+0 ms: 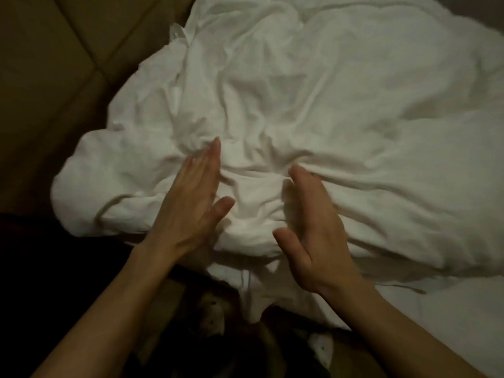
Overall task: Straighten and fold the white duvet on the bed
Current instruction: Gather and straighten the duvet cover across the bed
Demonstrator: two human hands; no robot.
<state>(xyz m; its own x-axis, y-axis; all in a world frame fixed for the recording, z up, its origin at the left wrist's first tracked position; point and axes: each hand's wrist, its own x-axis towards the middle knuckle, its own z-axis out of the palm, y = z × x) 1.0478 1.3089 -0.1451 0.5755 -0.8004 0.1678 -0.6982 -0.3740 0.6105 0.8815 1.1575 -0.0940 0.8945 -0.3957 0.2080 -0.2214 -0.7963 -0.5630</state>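
The white duvet (327, 110) lies crumpled in a thick, wrinkled heap across the bed, filling most of the view. Its near edge bunches up right in front of me. My left hand (191, 200) is over the left part of that bunch, fingers straight and together, thumb spread out. My right hand (313, 222) is to the right of the same bunch, fingers straight, palm turned inward toward the left hand. A ridge of gathered cloth sits between the two palms. Neither hand grips the fabric.
A brown padded surface (54, 64) with stitched seams runs along the left side of the bed. A flat white sheet (450, 309) shows at the lower right. Dark floor and patterned fabric (212, 309) lie below the bed's near edge.
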